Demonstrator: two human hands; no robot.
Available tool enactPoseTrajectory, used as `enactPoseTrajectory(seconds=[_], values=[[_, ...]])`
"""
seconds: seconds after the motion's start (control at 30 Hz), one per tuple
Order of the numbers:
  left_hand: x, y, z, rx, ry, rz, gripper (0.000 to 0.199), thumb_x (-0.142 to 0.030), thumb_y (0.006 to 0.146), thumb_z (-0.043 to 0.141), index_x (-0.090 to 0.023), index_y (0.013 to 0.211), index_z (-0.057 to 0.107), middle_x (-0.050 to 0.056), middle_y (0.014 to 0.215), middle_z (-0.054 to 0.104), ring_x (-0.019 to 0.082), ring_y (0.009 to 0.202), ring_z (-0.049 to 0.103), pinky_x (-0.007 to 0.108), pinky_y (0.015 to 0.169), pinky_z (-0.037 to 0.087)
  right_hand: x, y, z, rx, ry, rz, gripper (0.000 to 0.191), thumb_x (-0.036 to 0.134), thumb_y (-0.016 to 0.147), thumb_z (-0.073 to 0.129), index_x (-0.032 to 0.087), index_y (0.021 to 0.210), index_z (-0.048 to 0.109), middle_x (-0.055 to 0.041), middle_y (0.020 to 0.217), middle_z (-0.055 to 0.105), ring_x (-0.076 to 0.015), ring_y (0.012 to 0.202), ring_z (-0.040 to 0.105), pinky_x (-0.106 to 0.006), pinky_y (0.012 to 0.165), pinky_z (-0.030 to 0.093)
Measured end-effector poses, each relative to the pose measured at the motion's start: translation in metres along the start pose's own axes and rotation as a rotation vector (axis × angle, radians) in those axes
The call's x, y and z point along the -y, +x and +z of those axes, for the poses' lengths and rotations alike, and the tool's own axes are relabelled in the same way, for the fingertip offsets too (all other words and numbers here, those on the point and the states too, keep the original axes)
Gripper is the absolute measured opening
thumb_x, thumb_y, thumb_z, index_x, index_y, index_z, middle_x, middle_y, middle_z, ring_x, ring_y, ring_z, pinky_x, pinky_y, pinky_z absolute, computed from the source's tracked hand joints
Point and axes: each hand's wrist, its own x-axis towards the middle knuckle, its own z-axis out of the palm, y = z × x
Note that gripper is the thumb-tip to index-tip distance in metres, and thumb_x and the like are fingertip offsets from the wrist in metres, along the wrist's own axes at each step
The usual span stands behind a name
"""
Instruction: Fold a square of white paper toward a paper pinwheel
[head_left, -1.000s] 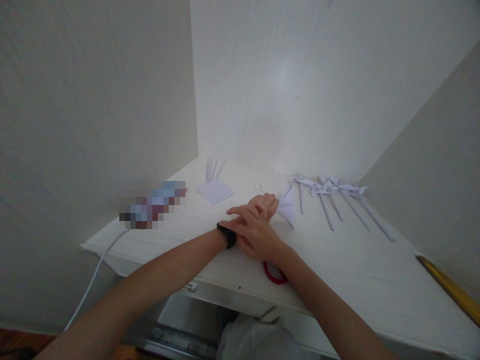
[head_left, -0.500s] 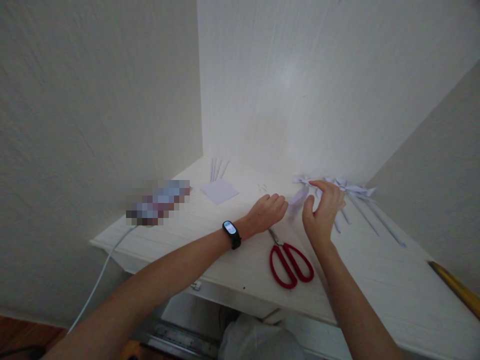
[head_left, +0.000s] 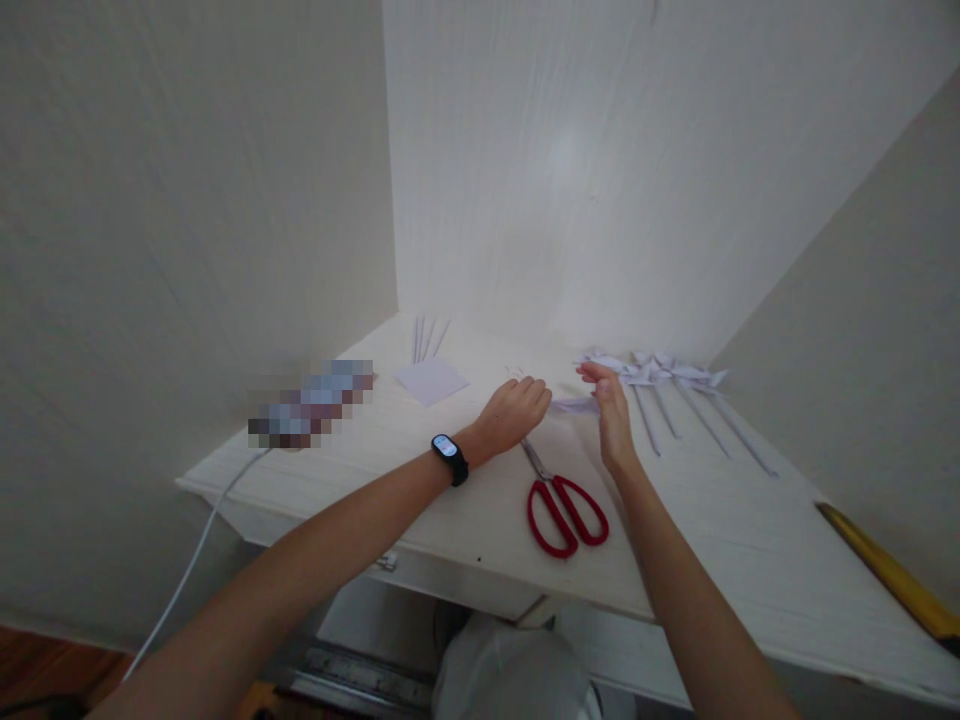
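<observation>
My left hand [head_left: 517, 410] is closed on one end of a strip-like folded white paper [head_left: 574, 405], held just above the table. My right hand [head_left: 613, 420] is at the other end of that paper, seen edge-on with its fingers stretched out; whether it touches the paper is hard to see. Below the hands lies a pair of scissors [head_left: 555, 490] with red handles, its blade tips partly behind my left hand. Several folded paper shapes [head_left: 660, 368] on thin paper sticks [head_left: 701, 420] lie just beyond my right hand.
A flat white paper square [head_left: 433, 381] and several thin paper sticks [head_left: 427, 338] lie at the back left. Small paper scraps [head_left: 513, 372] are behind my left hand. A pixelated object [head_left: 311, 405] with a white cable [head_left: 199, 550] sits left. A yellow tool [head_left: 889, 575] lies at the right edge.
My right hand has turned edge-on, its fingers straighter. The paper between the hands now lies more level. The whole view has shifted slightly, moving everything a little left.
</observation>
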Motion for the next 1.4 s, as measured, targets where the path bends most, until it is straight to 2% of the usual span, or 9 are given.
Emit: enactPoseTrajectory(seconds=[0.07, 0.23, 0.3, 0.37, 0.47, 0.57, 0.7, 0.93, 1.4], values=[[0.006, 0.000, 0.003, -0.024, -0.070, -0.076, 0.017, -0.011, 0.091, 0.040, -0.012, 0.091, 0.057, 0.010, 0.094, 0.061, 0.022, 0.090, 0.055, 0.033, 0.077, 0.042, 0.001, -0.002, 0.001, 0.051, -0.010, 0.005, 0.047, 0.054, 0.088, 0.040, 0.021, 0.118, 0.051, -0.0102, 0.119, 0.057, -0.0219, 0.112, 0.051, -0.042, 0.100, 0.036], [0.025, 0.002, 0.008, -0.111, -0.314, -0.277, 0.016, -0.018, 0.091, 0.044, -0.013, 0.088, 0.059, 0.007, 0.090, 0.063, 0.017, 0.084, 0.057, 0.028, 0.077, 0.045, -0.006, -0.004, 0.005, 0.168, -0.099, 0.072, 0.064, 0.054, 0.079, 0.054, 0.020, 0.131, 0.041, -0.0135, 0.131, 0.049, -0.0240, 0.119, 0.047, -0.043, 0.099, 0.036], [0.029, 0.003, 0.010, -0.126, -0.421, -0.348, 0.014, -0.019, 0.089, 0.048, -0.013, 0.086, 0.060, 0.006, 0.087, 0.065, 0.016, 0.081, 0.058, 0.027, 0.075, 0.046, -0.010, -0.004, 0.006, 0.183, -0.153, 0.102, 0.060, 0.054, 0.076, 0.057, 0.019, 0.123, 0.048, -0.0128, 0.125, 0.053, -0.0242, 0.115, 0.049, -0.042, 0.098, 0.036], [0.028, 0.002, 0.013, -0.113, -0.528, -0.407, 0.014, -0.019, 0.086, 0.051, -0.013, 0.082, 0.062, 0.005, 0.080, 0.066, 0.015, 0.075, 0.060, 0.025, 0.071, 0.046, -0.014, -0.003, 0.006, 0.191, -0.182, 0.122, 0.047, 0.053, 0.075, 0.057, 0.018, 0.107, 0.058, -0.0106, 0.112, 0.061, -0.0238, 0.106, 0.052, -0.040, 0.095, 0.038], [0.025, 0.002, 0.017, -0.062, -0.668, -0.463, 0.013, -0.020, 0.082, 0.053, -0.013, 0.079, 0.065, 0.002, 0.070, 0.067, 0.013, 0.066, 0.060, 0.022, 0.064, 0.046, -0.017, -0.003, 0.006, 0.197, -0.178, 0.147, 0.035, 0.051, 0.078, 0.053, 0.018, 0.087, 0.063, -0.0070, 0.091, 0.065, -0.0213, 0.090, 0.055, -0.036, 0.086, 0.041], [0.024, 0.002, 0.022, -0.021, -0.760, -0.491, 0.015, -0.020, 0.080, 0.054, -0.012, 0.077, 0.066, 0.002, 0.066, 0.067, 0.012, 0.063, 0.060, 0.021, 0.061, 0.045, -0.019, -0.003, 0.005, 0.174, -0.156, 0.184, 0.034, 0.049, 0.081, 0.049, 0.017, 0.078, 0.062, -0.0050, 0.080, 0.064, -0.0183, 0.078, 0.054, -0.031, 0.076, 0.042], [0.028, 0.001, 0.025, -0.005, -0.807, -0.503, 0.015, -0.021, 0.077, 0.054, -0.012, 0.073, 0.067, 0.002, 0.065, 0.065, 0.013, 0.063, 0.058, 0.021, 0.060, 0.042, -0.022, -0.002, 0.004, 0.116, -0.141, 0.235, 0.031, 0.045, 0.079, 0.049, 0.016, 0.074, 0.061, -0.0038, 0.073, 0.063, -0.0169, 0.071, 0.053, -0.028, 0.068, 0.040], [0.028, -0.001, 0.024, -0.035, -0.786, -0.526, 0.011, -0.020, 0.073, 0.059, -0.014, 0.070, 0.067, 0.002, 0.065, 0.063, 0.014, 0.066, 0.055, 0.023, 0.064, 0.040, -0.021, -0.003, 0.004, 0.077, -0.120, 0.265, 0.030, 0.043, 0.073, 0.054, 0.015, 0.072, 0.063, -0.0048, 0.073, 0.064, -0.0165, 0.068, 0.053, -0.029, 0.068, 0.039], [0.033, -0.003, 0.030, -0.023, -0.862, -0.611, 0.012, -0.021, 0.071, 0.060, -0.013, 0.072, 0.069, 0.003, 0.065, 0.066, 0.013, 0.063, 0.057, 0.022, 0.058, 0.041, -0.018, -0.003, 0.006, 0.069, -0.099, 0.258, 0.023, 0.039, 0.071, 0.056, 0.017, 0.069, 0.064, -0.0046, 0.072, 0.067, -0.0176, 0.070, 0.056, -0.030, 0.070, 0.043]])
